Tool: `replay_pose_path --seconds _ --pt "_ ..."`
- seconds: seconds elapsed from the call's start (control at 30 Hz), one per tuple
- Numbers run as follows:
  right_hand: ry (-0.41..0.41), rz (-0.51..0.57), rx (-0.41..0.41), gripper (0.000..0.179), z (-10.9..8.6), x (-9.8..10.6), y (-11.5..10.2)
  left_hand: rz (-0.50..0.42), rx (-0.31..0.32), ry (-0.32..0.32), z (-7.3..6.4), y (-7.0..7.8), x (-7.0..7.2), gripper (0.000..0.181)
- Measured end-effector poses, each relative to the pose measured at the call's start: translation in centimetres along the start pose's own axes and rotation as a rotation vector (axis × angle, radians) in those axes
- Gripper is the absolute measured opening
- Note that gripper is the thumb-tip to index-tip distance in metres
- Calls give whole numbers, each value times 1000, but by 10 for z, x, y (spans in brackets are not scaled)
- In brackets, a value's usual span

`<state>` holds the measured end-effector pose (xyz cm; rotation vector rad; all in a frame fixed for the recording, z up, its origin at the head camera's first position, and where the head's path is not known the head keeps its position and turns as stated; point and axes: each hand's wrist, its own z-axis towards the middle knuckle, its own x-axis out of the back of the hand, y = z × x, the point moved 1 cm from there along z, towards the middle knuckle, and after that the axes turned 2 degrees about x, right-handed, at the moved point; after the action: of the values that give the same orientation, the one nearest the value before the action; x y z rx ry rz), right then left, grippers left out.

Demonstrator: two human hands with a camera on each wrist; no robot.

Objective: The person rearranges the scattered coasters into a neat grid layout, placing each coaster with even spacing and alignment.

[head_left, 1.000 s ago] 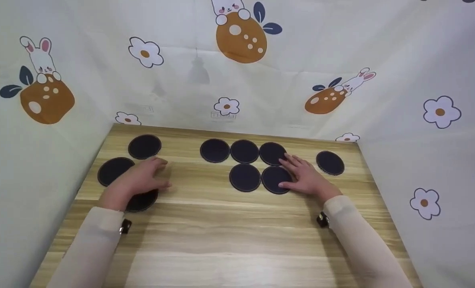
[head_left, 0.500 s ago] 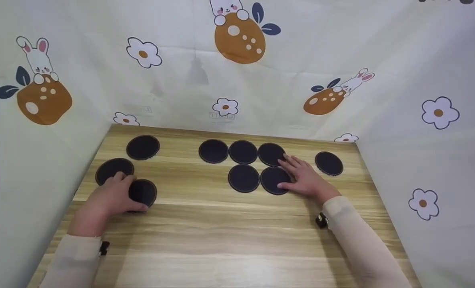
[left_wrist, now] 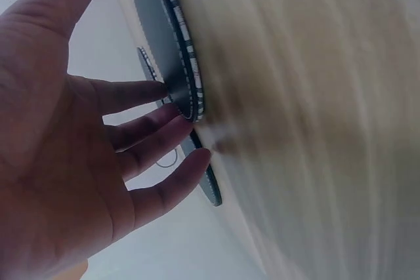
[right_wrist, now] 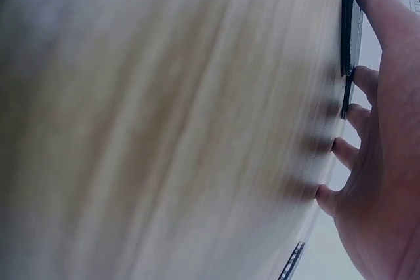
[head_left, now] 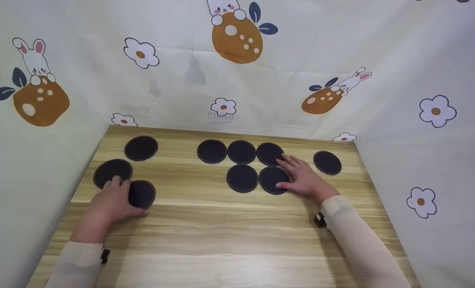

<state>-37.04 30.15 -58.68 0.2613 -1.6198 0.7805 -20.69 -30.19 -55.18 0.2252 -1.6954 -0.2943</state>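
Near the left edge of the wooden table, my left hand (head_left: 111, 206) lies about a round black coaster (head_left: 142, 195). Its thumb is by the near rim and its fingers by the left rim. In the left wrist view those fingers look spread and fairly straight, with some tips touching the coaster's stitched edge (left_wrist: 190, 73). My right hand (head_left: 304, 181) rests at the right side of a coaster cluster. Its thumb lies on the near-right coaster (head_left: 270, 180), and its fingertips are at the far-right coaster (head_left: 268, 153). The right wrist view shows the fingers bent down toward the tabletop.
Three more cluster coasters, among them the back-left one (head_left: 212, 151), lie flat and closely side by side. Loose coasters lie at the far left (head_left: 141, 148), the left (head_left: 110, 173) and the far right (head_left: 327, 163). Printed cloth (head_left: 173, 92) walls the table (head_left: 229, 236).
My left hand has drawn back to the left and toward me, from above the near-left coaster to its rim. The right hand and the coasters stay in place.
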Motion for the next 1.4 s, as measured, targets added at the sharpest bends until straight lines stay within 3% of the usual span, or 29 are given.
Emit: replay_pose_path --seconds 0.53,1.03,1.4 --pt "1 15 -8 95 0 2 -3 20 -20 15 7 -2 -4 119" --pt "-4 -2 3 96 2 -2 1 -28 -62 18 16 0 -8 116" --pt "-20 -9 -8 96 1 0 0 -51 -136 19 37 23 -10 108"
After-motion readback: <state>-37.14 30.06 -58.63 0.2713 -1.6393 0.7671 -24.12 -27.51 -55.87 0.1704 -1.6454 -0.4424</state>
